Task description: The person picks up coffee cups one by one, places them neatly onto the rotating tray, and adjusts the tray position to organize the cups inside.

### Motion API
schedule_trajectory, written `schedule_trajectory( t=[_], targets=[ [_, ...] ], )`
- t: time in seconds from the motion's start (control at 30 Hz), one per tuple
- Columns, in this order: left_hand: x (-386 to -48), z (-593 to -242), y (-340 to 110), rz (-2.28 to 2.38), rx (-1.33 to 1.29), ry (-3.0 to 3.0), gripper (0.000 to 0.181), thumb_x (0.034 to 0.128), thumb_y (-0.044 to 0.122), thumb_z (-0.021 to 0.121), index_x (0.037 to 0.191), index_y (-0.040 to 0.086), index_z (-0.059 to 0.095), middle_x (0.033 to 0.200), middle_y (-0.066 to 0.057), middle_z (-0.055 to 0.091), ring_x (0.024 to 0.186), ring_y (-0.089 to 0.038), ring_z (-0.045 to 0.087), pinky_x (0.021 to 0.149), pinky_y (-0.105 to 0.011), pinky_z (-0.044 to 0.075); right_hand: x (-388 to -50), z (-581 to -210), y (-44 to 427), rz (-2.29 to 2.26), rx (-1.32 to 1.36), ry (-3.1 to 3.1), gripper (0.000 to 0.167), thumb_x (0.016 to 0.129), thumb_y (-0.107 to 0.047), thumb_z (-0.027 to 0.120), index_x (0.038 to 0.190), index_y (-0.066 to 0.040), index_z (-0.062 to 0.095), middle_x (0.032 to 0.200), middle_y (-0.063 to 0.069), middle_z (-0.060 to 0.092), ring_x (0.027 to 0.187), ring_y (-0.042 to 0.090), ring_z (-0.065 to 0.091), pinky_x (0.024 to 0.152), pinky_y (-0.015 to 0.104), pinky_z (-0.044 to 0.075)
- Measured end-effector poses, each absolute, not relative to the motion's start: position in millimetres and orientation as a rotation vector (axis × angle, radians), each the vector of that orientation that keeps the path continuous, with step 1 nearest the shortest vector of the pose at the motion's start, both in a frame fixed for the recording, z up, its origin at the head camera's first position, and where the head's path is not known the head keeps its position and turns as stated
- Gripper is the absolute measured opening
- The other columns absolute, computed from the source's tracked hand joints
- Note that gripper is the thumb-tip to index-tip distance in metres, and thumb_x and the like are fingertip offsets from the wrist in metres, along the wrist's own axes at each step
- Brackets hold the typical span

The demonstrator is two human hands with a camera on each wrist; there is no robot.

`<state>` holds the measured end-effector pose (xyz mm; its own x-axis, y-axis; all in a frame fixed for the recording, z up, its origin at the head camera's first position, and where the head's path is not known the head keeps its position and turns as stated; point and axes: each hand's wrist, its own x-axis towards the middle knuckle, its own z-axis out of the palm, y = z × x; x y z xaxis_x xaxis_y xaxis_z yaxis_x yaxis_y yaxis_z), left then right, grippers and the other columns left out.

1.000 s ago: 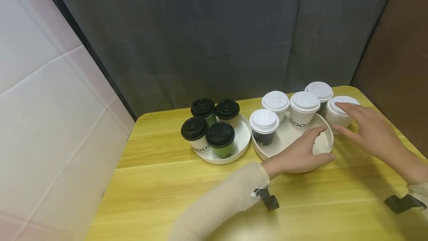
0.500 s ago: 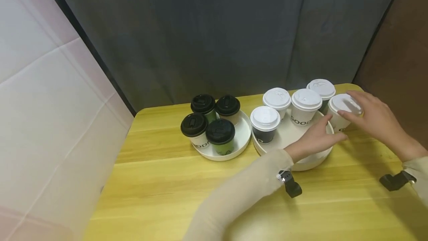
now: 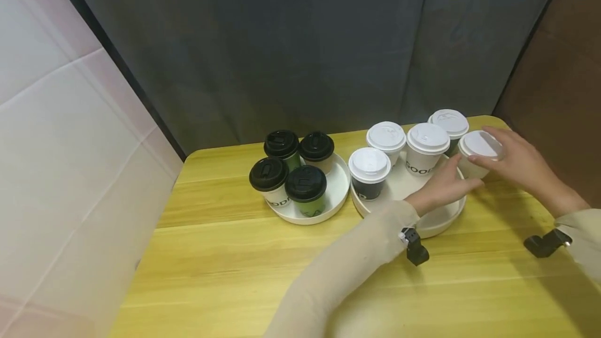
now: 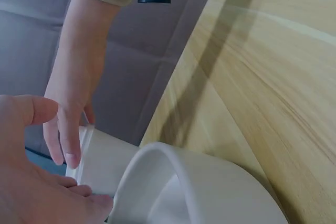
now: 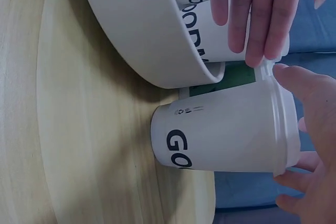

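Thumb and fingers of my right hand (image 3: 523, 166) are curled about the white lid of a paper cup (image 3: 473, 169), just right of the larger round tray (image 3: 434, 232). In the right wrist view, this white cup (image 5: 226, 129) has dark lettering, and its base is at or close to the tabletop; contact is unclear. My left hand (image 3: 440, 188) hovers over the tray's right side with extended fingers, gripping nothing. Seen from the left wrist, the left hand (image 4: 37, 187) is near the cup (image 4: 107, 158) and the tray wall (image 4: 226, 187).
Inside the larger tray stand white-lidded cups, including a dark one (image 3: 368, 190). Another white-lidded cup (image 3: 449, 121) stands behind, near the table's back edge. A smaller round tray (image 3: 307, 221) to the left bears several black-lidded cups (image 3: 306, 184). A grey curtain (image 3: 291, 56) hangs behind.
My right hand has closed around the cup's lid, and the cup has shifted slightly. My left hand has moved right across the tray toward that cup. The black-lidded cups keep their places.
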<state>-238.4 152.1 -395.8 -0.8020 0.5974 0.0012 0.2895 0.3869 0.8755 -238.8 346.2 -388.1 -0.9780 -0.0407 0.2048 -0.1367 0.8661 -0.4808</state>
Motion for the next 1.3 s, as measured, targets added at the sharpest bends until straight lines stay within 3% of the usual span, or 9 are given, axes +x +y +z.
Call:
schedule_trajectory(
  t=[0.5, 0.87, 1.07, 1.3],
  targets=[
    [-241, -403, 157, 1.344, 0.719, 2.348, 0.069, 0.0905, 0.030, 0.065, 0.152, 0.021, 0.034, 0.148, 0.005, 0.051, 0.136, -0.004, 0.047, 0.111, -0.015, 0.036, -237, -394, 351, 0.730, 0.085, -2.832, 0.080, 0.086, -0.041, 0.073, 0.148, -0.001, 0.041, 0.138, 0.035, 0.045, 0.118, 0.049, 0.044, 0.086, 0.065, 0.036],
    [-246, -399, 161, 1.362, 0.855, 2.302, 0.077, 0.0911, 0.030, 0.065, 0.157, 0.028, 0.024, 0.156, 0.010, 0.039, 0.139, 0.000, 0.040, 0.109, -0.012, 0.035, -227, -374, 347, 0.681, 0.030, -2.762, 0.079, 0.085, -0.041, 0.073, 0.150, -0.009, 0.041, 0.137, 0.037, 0.047, 0.118, 0.054, 0.043, 0.087, 0.066, 0.032],
    [-242, -392, 158, 1.340, 0.837, 2.310, 0.082, 0.0914, 0.034, 0.065, 0.158, 0.029, 0.019, 0.161, 0.011, 0.028, 0.145, 0.001, 0.029, 0.114, -0.016, 0.031, -222, -362, 340, 0.648, -0.013, -2.749, 0.076, 0.084, -0.042, 0.073, 0.145, -0.007, 0.045, 0.135, 0.036, 0.048, 0.117, 0.053, 0.044, 0.085, 0.066, 0.032],
    [-234, -388, 152, 1.369, 0.855, 2.302, 0.084, 0.0918, 0.033, 0.065, 0.159, 0.028, 0.015, 0.163, 0.011, 0.024, 0.147, 0.000, 0.027, 0.116, -0.018, 0.030, -215, -352, 333, 0.623, -0.064, -2.751, 0.081, 0.084, -0.047, 0.072, 0.148, -0.007, 0.043, 0.136, 0.036, 0.047, 0.119, 0.053, 0.044, 0.083, 0.066, 0.034]
  ],
)
